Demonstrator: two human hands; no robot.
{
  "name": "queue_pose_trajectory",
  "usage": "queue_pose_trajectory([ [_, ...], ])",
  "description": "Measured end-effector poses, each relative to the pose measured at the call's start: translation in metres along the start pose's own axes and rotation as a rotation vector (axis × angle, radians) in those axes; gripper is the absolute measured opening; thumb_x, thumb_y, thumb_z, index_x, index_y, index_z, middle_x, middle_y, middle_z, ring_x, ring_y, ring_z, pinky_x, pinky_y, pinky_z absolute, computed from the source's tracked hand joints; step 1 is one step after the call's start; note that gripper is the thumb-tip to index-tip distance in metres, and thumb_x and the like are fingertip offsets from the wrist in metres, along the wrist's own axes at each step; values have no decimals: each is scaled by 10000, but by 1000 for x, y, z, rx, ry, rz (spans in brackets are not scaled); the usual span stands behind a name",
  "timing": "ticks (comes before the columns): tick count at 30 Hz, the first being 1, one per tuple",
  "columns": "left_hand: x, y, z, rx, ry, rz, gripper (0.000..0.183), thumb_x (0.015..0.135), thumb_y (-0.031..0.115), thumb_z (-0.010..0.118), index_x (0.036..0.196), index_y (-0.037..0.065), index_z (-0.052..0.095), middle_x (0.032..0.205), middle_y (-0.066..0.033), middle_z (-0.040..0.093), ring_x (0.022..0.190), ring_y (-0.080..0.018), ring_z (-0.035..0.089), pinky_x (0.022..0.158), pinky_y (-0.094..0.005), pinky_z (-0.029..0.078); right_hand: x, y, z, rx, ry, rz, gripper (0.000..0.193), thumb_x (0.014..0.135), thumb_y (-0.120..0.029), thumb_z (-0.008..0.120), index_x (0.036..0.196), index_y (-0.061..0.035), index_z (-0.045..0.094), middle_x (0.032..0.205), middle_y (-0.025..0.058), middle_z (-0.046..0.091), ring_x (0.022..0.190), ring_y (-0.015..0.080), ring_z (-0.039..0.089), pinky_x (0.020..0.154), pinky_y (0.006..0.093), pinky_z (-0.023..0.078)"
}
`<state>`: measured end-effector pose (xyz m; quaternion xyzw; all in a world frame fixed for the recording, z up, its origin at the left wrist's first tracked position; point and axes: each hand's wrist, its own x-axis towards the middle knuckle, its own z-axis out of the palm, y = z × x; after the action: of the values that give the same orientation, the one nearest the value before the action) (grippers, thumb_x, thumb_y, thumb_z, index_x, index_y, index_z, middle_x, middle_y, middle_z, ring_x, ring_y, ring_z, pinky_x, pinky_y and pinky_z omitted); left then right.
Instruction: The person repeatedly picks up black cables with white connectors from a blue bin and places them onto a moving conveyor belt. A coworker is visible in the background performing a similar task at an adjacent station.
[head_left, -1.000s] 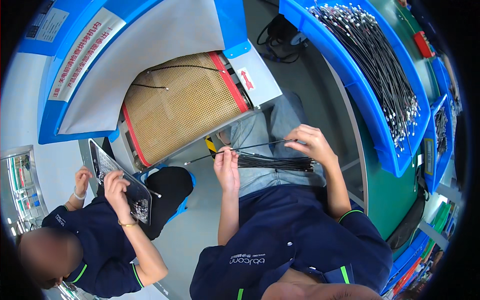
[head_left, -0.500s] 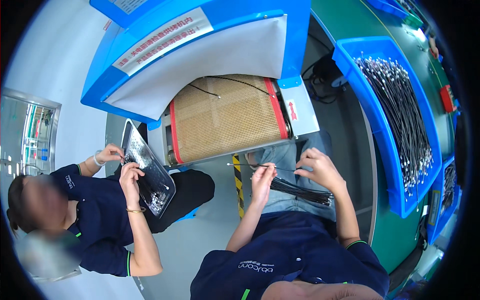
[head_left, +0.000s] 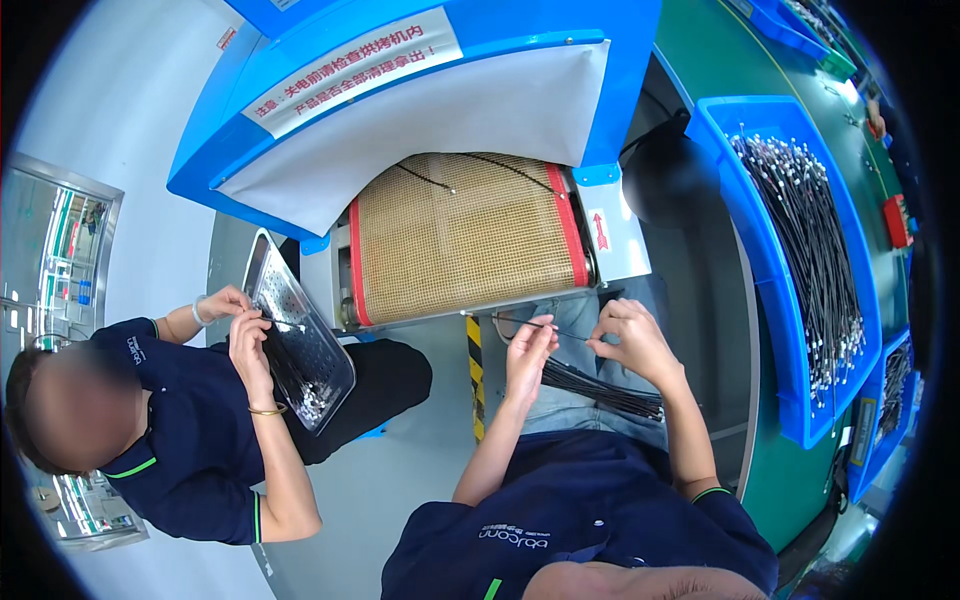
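A thin black cable (head_left: 570, 334) with a small pale tip stretches between my two hands above my lap. My left hand (head_left: 527, 357) pinches it near its middle, and the tip end pokes out to the left. At the cable's other end, the fingertips of my right hand (head_left: 630, 338) are closed on it. A bundle of black cables (head_left: 605, 392) lies across my thighs just below both hands, partly covered by the left one.
Ahead, a mesh conveyor belt (head_left: 465, 245) with two cables on it runs under a blue machine (head_left: 635, 60). At left, a co-worker (head_left: 190, 430) handles a cable over a metal tray (head_left: 335, 350). A blue bin (head_left: 790, 310) of cables stands on the green table (head_left: 690, 35).
The cable's left tip has risen slightly while both my hands stay on it. The co-worker's hands have shifted, with a cable now showing from them. The whole view has moved a little.
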<state>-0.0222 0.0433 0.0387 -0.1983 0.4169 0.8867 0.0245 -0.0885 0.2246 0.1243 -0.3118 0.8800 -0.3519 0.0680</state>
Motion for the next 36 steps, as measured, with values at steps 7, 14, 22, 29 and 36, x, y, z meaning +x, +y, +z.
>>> queue_pose_trajectory([
  [7, -2, -12, -19, 378, -113, -54, 207, 935, 143, 581, 1110, 36, 604, 1031, -39, 637, 934, -91, 576, 829, -240, 457, 34, 0, 9, 74, 135, 64, 143, 685, -123, 746, 721, -21, 653, 767, 89, 581, 754, 261, 582, 716, 369, 451],
  [14, -14, -54, -49, 683, -282, -82, 181, 915, 80, 584, 1083, 20, 610, 1020, -40, 650, 955, -113, 597, 857, -250, 461, 91, 14, 29, 113, 236, 182, 149, 718, -161, 706, 726, -19, 662, 800, 130, 587, 733, 304, 614, 675, 394, 491],
  [22, -23, -56, -49, 790, -283, 35, 174, 865, 38, 608, 1037, 20, 625, 1023, -91, 639, 931, -191, 638, 820, -295, 506, 140, 32, 51, 35, 295, 283, 153, 708, -163, 706, 735, -14, 679, 822, 147, 605, 750, 323, 626, 698, 414, 500],
  [29, -19, -56, -52, 814, -299, 10, 173, 869, 39, 602, 1040, 21, 616, 1032, -92, 636, 945, -200, 634, 826, -304, 506, 148, 35, 60, 35, 299, 312, 158, 711, -172, 710, 743, -19, 689, 853, 161, 627, 767, 334, 638, 711, 419, 504],
  [36, -21, -47, -44, 830, -333, 18, 174, 871, 40, 602, 1044, 27, 614, 1040, -93, 638, 955, -197, 633, 828, -301, 506, 142, 38, 60, 57, 340, 324, 157, 739, -182, 695, 765, -28, 689, 850, 159, 628, 762, 322, 639, 703, 420, 503],
])
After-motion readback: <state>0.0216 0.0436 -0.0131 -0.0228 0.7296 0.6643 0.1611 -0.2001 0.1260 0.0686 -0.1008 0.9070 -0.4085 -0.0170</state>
